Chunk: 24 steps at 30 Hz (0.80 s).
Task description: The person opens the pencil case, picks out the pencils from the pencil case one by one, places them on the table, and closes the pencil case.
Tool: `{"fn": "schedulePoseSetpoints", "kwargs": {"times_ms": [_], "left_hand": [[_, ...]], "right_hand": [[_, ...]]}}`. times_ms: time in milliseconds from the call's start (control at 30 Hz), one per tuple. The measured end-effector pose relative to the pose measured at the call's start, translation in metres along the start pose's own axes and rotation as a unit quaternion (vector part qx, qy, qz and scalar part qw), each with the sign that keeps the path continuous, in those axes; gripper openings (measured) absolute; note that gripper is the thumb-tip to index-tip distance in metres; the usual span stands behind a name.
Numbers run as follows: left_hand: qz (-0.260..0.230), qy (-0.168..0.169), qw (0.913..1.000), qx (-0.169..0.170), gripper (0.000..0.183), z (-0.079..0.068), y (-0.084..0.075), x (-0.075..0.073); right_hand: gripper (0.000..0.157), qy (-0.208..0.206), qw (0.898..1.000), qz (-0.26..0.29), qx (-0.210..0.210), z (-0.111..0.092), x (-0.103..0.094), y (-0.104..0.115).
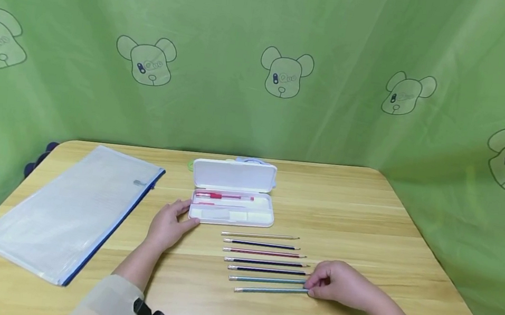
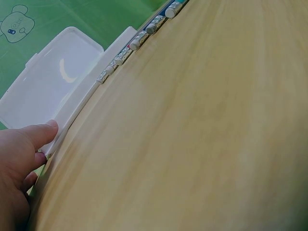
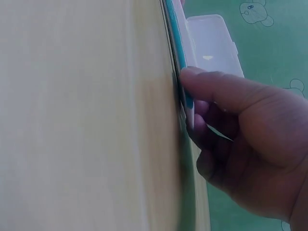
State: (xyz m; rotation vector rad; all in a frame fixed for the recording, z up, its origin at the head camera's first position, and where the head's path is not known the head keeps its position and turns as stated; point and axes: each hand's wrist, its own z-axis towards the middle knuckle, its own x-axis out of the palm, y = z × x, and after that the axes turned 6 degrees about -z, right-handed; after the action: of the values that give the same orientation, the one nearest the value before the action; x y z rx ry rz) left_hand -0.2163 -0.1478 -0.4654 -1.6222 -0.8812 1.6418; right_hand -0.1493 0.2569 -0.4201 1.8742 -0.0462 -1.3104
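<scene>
A white pencil case (image 1: 235,176) stands with its lid raised at the back middle of the table. My left hand (image 1: 169,226) holds its left front corner, thumb along the front edge and fingers at the side. In front lie several pencils in a row, eraser ends to the left. At the near end of that row, my right hand (image 1: 338,284) pinches the tip end of the nearest teal pencil (image 1: 269,290) between thumb and fingers. Another teal pencil (image 1: 267,280) lies just behind it, its tip by the fingers. Inside the case is a red pen (image 1: 218,195).
A clear zip pouch (image 1: 78,209) with a blue edge lies on the left of the wooden table (image 1: 408,284). Something pale blue (image 1: 252,160) shows behind the case lid. A green curtain (image 1: 333,125) hangs along the table's back and sides.
</scene>
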Motion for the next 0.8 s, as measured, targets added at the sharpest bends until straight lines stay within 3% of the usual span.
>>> {"fn": "schedulePoseSetpoints", "kwargs": {"times_ms": [233,467,633,800], "left_hand": [[-0.002,-0.002,1.0,-0.003,0.06,0.0,-0.001,-0.001],[-0.006,-0.003,1.0,-0.001,0.06,-0.001,-0.002,-0.001],[-0.004,-0.003,1.0,-0.001,0.06,-0.001,-0.002,-0.001],[-0.002,-0.002,1.0,0.002,0.06,-0.002,-0.001,0.0]], "right_hand": [[0.008,-0.002,1.0,-0.021,0.023,0.0,0.001,0.001],[0.016,-0.011,1.0,-0.017,0.018,-0.001,-0.001,0.004],[0.026,-0.041,0.999,0.016,0.022,0.004,-0.007,0.007],[0.032,-0.084,0.996,0.004,0.03,0.022,-0.014,0.008]]}}
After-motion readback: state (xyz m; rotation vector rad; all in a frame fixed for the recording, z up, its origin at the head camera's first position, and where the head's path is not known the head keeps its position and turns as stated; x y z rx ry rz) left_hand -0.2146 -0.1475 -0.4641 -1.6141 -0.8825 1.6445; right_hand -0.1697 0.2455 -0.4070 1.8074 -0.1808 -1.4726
